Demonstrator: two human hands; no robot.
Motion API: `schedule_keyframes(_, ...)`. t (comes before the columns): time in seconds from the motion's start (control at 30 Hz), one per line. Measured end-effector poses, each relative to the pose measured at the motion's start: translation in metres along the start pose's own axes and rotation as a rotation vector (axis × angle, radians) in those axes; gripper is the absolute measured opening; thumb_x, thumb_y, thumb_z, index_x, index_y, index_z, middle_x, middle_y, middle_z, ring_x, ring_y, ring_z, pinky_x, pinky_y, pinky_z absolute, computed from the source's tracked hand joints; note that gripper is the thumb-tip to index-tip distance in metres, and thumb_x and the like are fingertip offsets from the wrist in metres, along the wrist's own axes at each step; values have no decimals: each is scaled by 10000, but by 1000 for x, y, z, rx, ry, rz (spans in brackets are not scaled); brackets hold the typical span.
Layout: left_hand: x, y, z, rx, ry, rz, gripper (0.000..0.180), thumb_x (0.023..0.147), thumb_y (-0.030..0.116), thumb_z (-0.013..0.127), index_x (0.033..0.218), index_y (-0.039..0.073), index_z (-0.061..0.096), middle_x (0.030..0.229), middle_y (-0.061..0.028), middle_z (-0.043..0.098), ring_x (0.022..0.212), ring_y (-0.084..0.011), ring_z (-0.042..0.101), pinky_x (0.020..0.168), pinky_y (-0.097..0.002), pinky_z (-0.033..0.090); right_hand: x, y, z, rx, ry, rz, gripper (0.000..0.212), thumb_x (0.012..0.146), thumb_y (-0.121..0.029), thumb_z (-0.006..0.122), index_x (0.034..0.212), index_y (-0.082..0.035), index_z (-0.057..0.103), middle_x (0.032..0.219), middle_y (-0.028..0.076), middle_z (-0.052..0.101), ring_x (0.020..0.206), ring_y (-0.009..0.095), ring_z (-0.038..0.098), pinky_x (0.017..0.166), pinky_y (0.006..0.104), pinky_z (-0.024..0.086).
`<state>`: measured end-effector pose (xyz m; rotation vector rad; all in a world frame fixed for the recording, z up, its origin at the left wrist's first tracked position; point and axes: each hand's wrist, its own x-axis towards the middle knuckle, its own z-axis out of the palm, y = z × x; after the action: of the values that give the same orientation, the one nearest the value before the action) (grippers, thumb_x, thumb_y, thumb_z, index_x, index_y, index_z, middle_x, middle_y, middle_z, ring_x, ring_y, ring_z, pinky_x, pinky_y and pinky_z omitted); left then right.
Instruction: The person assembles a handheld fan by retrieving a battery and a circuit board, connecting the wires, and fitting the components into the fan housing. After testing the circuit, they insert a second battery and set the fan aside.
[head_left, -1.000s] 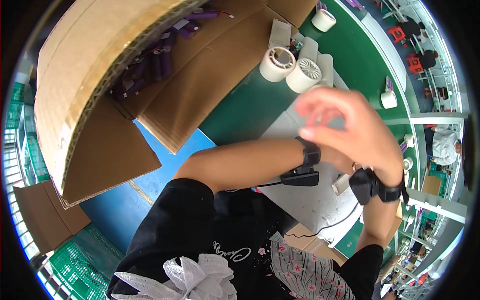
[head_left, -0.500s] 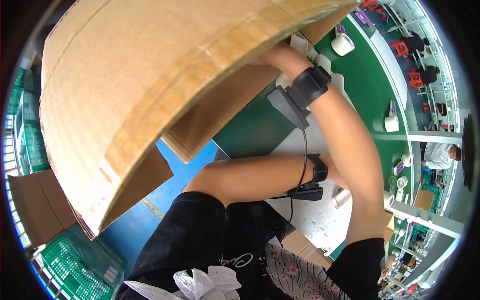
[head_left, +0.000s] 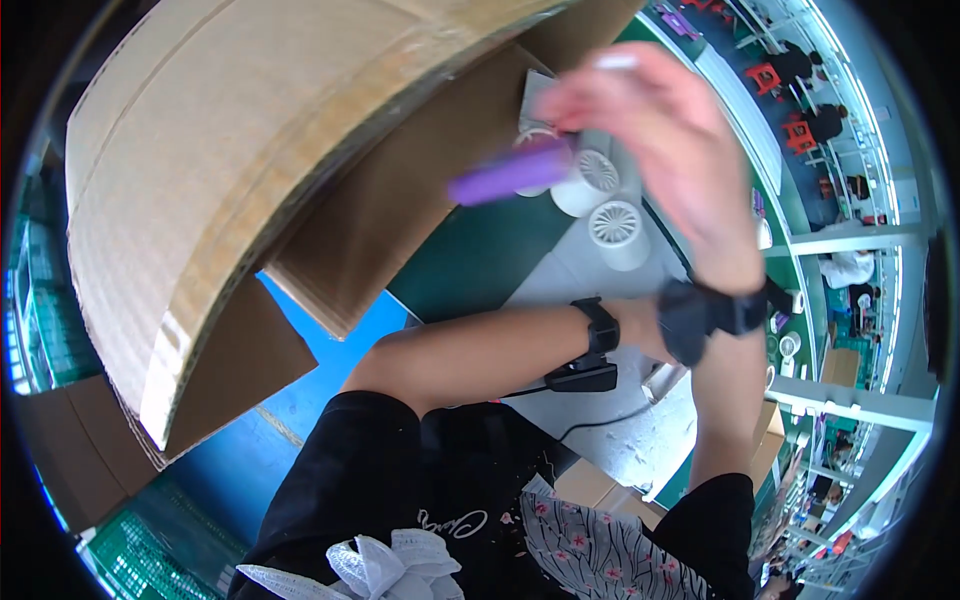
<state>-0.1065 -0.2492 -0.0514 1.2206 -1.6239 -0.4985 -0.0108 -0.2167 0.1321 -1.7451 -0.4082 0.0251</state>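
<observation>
My right hand (head_left: 660,140) is raised over the bench, its fingers smeared by motion. Close by its fingertips is a blurred purple stick-shaped piece (head_left: 510,172); whether the fingers hold it I cannot tell. Below and beside the hand stand several white cylinders with spoked round grilles, one of them this white grille-ended cylinder (head_left: 615,225). My left forearm crosses from the left, and my left hand (head_left: 640,325) is mostly hidden behind my right wrist, so its fingers do not show. A large cardboard box (head_left: 250,130), its flaps hanging open, fills the upper left.
The green bench (head_left: 470,255) carries a pale grey sheet (head_left: 560,290). A green plastic crate (head_left: 150,550) and another brown carton (head_left: 80,430) are at the lower left. Along the right side run a metal frame (head_left: 850,400), red stools (head_left: 800,137) and other people at work.
My right hand has come out from under the box's edge and moved right. The purple piece now shows beside its fingertips, and the white grilles are uncovered. My left arm stays nearly in place.
</observation>
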Motion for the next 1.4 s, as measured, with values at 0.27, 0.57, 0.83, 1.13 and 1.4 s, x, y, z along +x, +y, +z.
schedule_keyframes(0.27, 4, 1, -3, 1, -46, -18, 180, 697, 223, 751, 822, 110, 687, 775, -125, 675, 777, -326, 648, 695, -428, 498, -179, -13, -19, 829, 620, 187, 190, 1030, -259, 452, 1100, -91, 506, 638, 29, 483, 558, 148, 536, 547, 276, 467)
schedule_keyframes(0.57, 4, 16, -23, 13, -173, -13, 231, 754, 190, 765, 875, 56, 622, 858, -121, 648, 797, -328, 616, 699, -432, 473, -308, 35, -44, -217, 1093, 453, 143, 983, -170, 541, 1063, -61, 588, 648, -37, 451, 541, 58, 414, 500, 212, 333)
schedule_keyframes(0.83, 4, 27, -25, 13, -182, -139, 293, 753, 221, 783, 888, 49, 588, 863, -116, 632, 830, -315, 599, 735, -425, 463, -319, 64, -12, -259, 1020, 320, 377, 826, 17, 690, 1149, -62, 513, 826, -39, 510, 711, 45, 447, 622, 195, 379)
schedule_keyframes(1.13, 4, 39, -26, 27, -152, -187, 301, 733, 93, 814, 924, 36, 589, 854, -56, 612, 804, -179, 618, 686, -301, 498, -325, 62, -18, -462, 927, 394, 471, 779, 52, 708, 1190, -57, 504, 897, 2, 559, 774, 78, 518, 673, 233, 422)
schedule_keyframes(1.4, 6, 44, -29, -111, -189, -302, 277, 749, 60, 805, 922, 19, 592, 853, -37, 628, 765, -115, 596, 728, -268, 503, -322, 64, -12, -678, 744, 200, 253, 733, 69, 707, 957, -20, 633, 907, 84, 617, 777, 192, 606, 663, 289, 487)
